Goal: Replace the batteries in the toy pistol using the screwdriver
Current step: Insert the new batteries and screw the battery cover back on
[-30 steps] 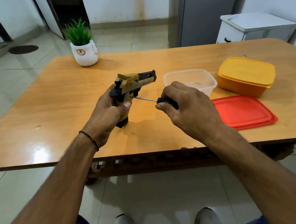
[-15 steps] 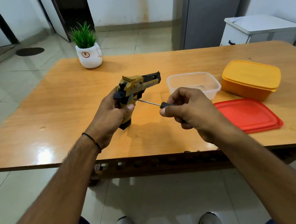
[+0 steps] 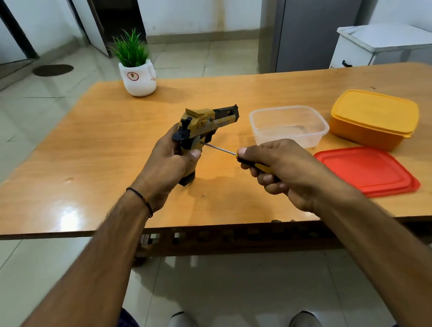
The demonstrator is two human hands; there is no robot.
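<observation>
A yellow and black toy pistol (image 3: 203, 123) stands upright with the base of its grip on the wooden table (image 3: 97, 148), barrel pointing right. My left hand (image 3: 168, 168) is wrapped around its grip. My right hand (image 3: 286, 169) is closed on the black and yellow handle of a screwdriver (image 3: 221, 150). The thin metal shaft runs up and left, and its tip touches the right side of the pistol's grip just above my left thumb. No batteries are visible.
Right of the pistol stands a clear plastic box (image 3: 289, 127) without a lid. A red lid (image 3: 366, 171) lies flat near the table's front right. A closed yellow box (image 3: 374, 117) sits behind it. A white pot with a green plant (image 3: 137, 73) stands at the far edge.
My right hand has rotated on the screwdriver handle, fingers curling under so the yellow part shows. The tip stays on the pistol's grip. The camera view has shifted slightly.
</observation>
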